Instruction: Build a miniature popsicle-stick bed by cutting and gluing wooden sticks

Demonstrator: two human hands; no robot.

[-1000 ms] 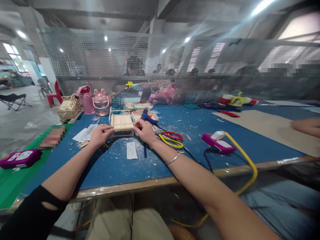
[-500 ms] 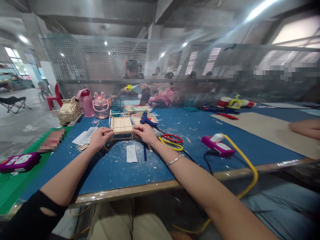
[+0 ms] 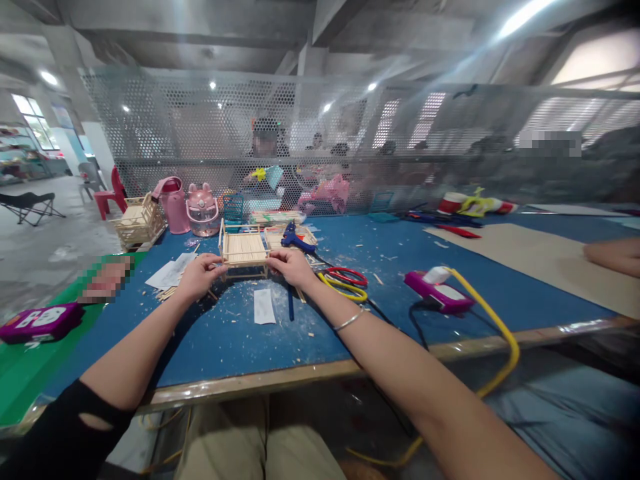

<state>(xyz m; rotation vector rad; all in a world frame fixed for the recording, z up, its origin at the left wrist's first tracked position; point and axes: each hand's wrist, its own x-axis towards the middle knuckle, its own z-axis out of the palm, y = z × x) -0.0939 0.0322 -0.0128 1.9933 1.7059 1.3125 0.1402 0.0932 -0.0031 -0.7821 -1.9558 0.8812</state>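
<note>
At the blue desk (image 3: pixel 225 353), the left hand (image 3: pixel 201 275) and right hand (image 3: pixel 291 268) each have their grip pinched on the little stick frame (image 3: pixel 244 247), at its eight and four o'clock corners, straight ahead at the person's twelve o'clock, with a blue glue gun (image 3: pixel 298 241) at the frame's three o'clock.

Dim, greyish. Ceiling light (image 3: pixel 526 18) flaring into streaks; window (image 3: pixel 603 57) at right washed out. Shadow on counter (image 3: pixel 225 347) beneath left hand (image 3: pixel 200 275) and forearm (image 3: pixel 143 343). Wide-angle stretch at edges; mesh screen (image 3: pixel 200 133) hazy toward right.
</note>
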